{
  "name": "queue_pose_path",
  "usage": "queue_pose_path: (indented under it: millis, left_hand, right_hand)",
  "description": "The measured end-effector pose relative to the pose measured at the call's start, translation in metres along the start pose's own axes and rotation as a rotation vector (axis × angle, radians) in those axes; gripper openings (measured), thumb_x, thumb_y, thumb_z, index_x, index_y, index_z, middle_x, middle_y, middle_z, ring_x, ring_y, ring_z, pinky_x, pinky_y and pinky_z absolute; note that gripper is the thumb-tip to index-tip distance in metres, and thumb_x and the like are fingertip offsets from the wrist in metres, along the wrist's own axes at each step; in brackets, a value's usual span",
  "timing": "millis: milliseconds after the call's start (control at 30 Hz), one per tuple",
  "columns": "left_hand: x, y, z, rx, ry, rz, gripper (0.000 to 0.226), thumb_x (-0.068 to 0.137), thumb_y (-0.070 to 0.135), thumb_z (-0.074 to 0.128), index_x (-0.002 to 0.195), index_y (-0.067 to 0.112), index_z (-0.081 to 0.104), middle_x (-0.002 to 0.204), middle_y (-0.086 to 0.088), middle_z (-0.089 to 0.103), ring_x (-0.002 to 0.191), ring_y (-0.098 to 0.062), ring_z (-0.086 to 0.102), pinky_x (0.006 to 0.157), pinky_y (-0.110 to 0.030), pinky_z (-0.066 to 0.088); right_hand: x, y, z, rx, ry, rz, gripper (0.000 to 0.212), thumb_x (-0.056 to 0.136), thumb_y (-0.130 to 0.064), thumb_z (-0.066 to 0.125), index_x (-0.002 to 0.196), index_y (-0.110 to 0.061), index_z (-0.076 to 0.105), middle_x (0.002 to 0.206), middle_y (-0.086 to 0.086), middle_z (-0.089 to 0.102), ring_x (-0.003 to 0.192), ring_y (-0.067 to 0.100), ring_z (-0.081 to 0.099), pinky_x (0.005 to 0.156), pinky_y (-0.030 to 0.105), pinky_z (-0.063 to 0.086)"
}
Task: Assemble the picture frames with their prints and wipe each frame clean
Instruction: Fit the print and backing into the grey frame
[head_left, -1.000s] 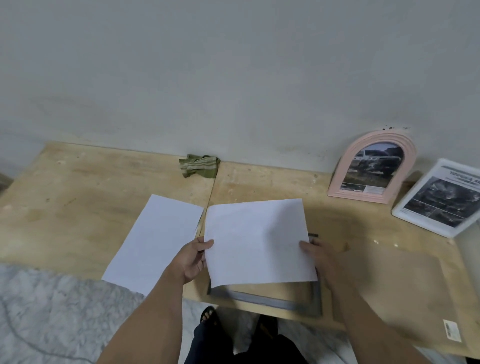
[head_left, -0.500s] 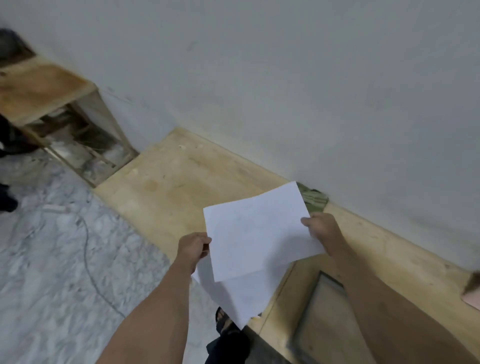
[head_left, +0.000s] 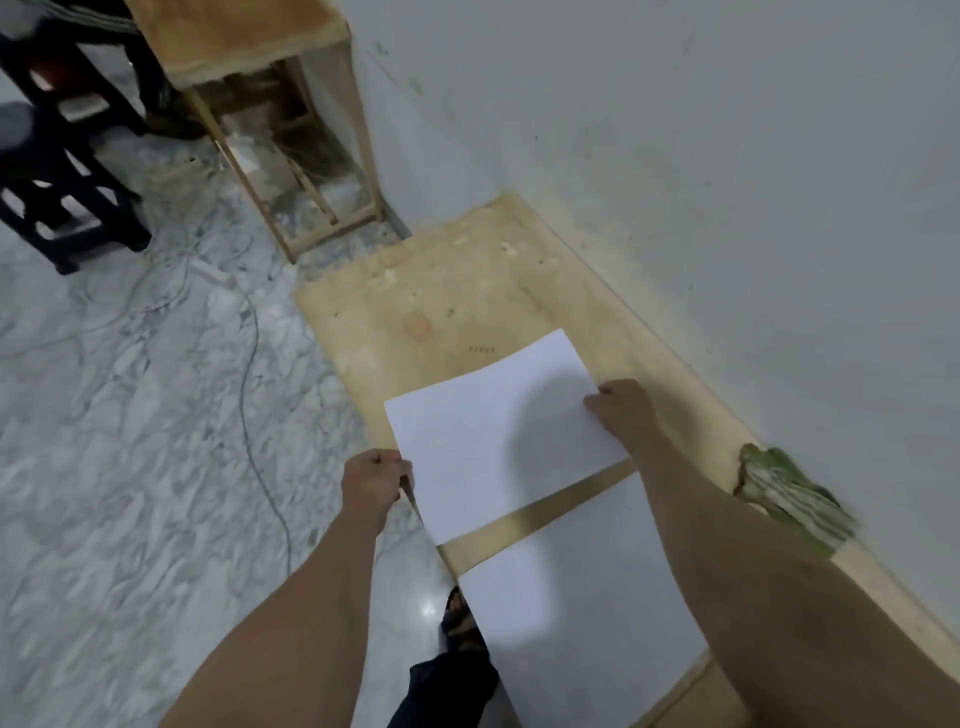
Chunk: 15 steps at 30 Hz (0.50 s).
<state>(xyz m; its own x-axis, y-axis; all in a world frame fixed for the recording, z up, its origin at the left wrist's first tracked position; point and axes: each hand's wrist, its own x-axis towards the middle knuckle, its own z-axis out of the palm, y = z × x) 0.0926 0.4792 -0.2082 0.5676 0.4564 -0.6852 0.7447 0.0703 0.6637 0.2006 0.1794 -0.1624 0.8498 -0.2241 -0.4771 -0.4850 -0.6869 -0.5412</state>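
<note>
- Head view: the left hand (head_left: 376, 480) and right hand (head_left: 621, 408) are gripping opposite edges of a white sheet (head_left: 498, 431) stretching between them.
- A second sheet (head_left: 582, 618) is lying below the right forearm.
- A green cloth (head_left: 787, 496) is sitting right of the right hand.

The lower white sheet (head_left: 582, 639) is partly hidden by the right arm, and its bottom runs off the picture. The green cloth (head_left: 789, 499) looks blurry. Dark stools (head_left: 57, 171) at the top left are blurry and cut off by the edge.
</note>
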Motion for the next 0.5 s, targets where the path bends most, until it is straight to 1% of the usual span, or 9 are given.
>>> queue_pose_path:
  millis: [33, 100, 167, 233, 300, 333, 400, 467, 500]
  left_hand:
    - [0.004, -0.002, 0.001, 0.001, -0.004, 0.0, 0.011, 0.08, -0.006, 0.067, 0.074, 0.003, 0.066, 0.084, -0.021, 0.071, 0.074, -0.031, 0.063, 0.064, -0.036, 0.048]
    - [0.007, -0.005, 0.002, 0.021, 0.0, 0.012, 0.01, 0.079, -0.003, 0.068, 0.077, 0.006, 0.066, 0.084, -0.02, 0.072, 0.074, -0.031, 0.064, 0.066, -0.036, 0.049]
    - [0.005, -0.009, 0.005, 0.092, 0.017, 0.055, 0.007, 0.083, 0.004, 0.067, 0.089, 0.008, 0.069, 0.09, -0.015, 0.073, 0.081, -0.031, 0.067, 0.073, -0.038, 0.055]
    - [-0.002, -0.014, 0.007, 0.178, 0.07, 0.084, 0.018, 0.087, 0.01, 0.066, 0.104, 0.009, 0.068, 0.1, -0.009, 0.07, 0.089, -0.028, 0.067, 0.082, -0.038, 0.057]
    - [-0.016, -0.02, 0.008, 0.202, 0.101, 0.079, 0.02, 0.085, 0.011, 0.068, 0.104, 0.011, 0.067, 0.1, -0.01, 0.069, 0.083, -0.027, 0.067, 0.075, -0.035, 0.055]
    - [-0.024, -0.026, 0.009, 0.204, 0.106, 0.067, 0.018, 0.083, 0.011, 0.069, 0.101, 0.011, 0.067, 0.099, -0.012, 0.07, 0.08, -0.028, 0.066, 0.071, -0.035, 0.054]
    - [-0.045, -0.04, 0.014, 0.226, 0.089, 0.048, 0.016, 0.081, 0.014, 0.071, 0.096, 0.012, 0.066, 0.098, -0.013, 0.071, 0.081, -0.028, 0.067, 0.066, -0.032, 0.054]
    - [-0.067, -0.056, 0.021, 0.317, 0.064, 0.037, 0.02, 0.08, 0.021, 0.074, 0.095, 0.011, 0.065, 0.094, -0.008, 0.069, 0.076, -0.019, 0.062, 0.057, -0.027, 0.045]
    - [-0.081, -0.065, 0.025, 0.348, 0.057, 0.029, 0.022, 0.08, 0.025, 0.075, 0.093, 0.011, 0.063, 0.09, -0.005, 0.066, 0.072, -0.016, 0.058, 0.055, -0.026, 0.041]
  right_hand:
    - [0.007, 0.0, 0.005, -0.013, -0.019, -0.005, 0.03, 0.085, -0.018, 0.057, 0.096, 0.008, 0.066, 0.086, 0.014, 0.059, 0.083, 0.03, 0.057, 0.073, 0.038, 0.044]
    - [0.018, 0.001, 0.014, -0.034, -0.024, -0.023, 0.03, 0.086, -0.022, 0.056, 0.101, 0.003, 0.066, 0.095, 0.012, 0.061, 0.093, 0.032, 0.058, 0.08, 0.039, 0.044]
    - [0.023, 0.004, 0.019, -0.041, -0.005, -0.012, 0.04, 0.083, -0.029, 0.059, 0.117, -0.008, 0.061, 0.115, 0.011, 0.061, 0.11, 0.033, 0.056, 0.09, 0.04, 0.044]
    - [0.016, 0.011, 0.019, -0.1, 0.025, 0.018, 0.057, 0.083, -0.034, 0.063, 0.135, -0.017, 0.047, 0.133, 0.01, 0.05, 0.123, 0.033, 0.049, 0.101, 0.043, 0.041]
    - [0.003, 0.028, 0.014, -0.16, 0.07, 0.011, 0.057, 0.085, -0.031, 0.063, 0.137, -0.017, 0.043, 0.134, 0.012, 0.047, 0.124, 0.033, 0.047, 0.101, 0.042, 0.04]
    - [-0.005, 0.04, 0.009, -0.17, 0.086, -0.011, 0.053, 0.087, -0.027, 0.062, 0.135, -0.015, 0.045, 0.134, 0.013, 0.048, 0.123, 0.033, 0.049, 0.098, 0.04, 0.04]
    - [-0.022, 0.071, -0.003, -0.198, 0.071, -0.057, 0.046, 0.09, -0.026, 0.059, 0.132, -0.012, 0.05, 0.133, 0.015, 0.052, 0.12, 0.033, 0.052, 0.096, 0.04, 0.042]
    - [-0.038, 0.099, -0.016, -0.181, 0.04, 0.011, 0.038, 0.089, -0.027, 0.056, 0.125, -0.011, 0.056, 0.124, 0.015, 0.06, 0.113, 0.035, 0.056, 0.094, 0.043, 0.046]
    - [-0.048, 0.114, -0.023, -0.167, 0.035, 0.048, 0.036, 0.089, -0.026, 0.054, 0.121, -0.011, 0.058, 0.119, 0.015, 0.062, 0.11, 0.035, 0.058, 0.092, 0.044, 0.048]
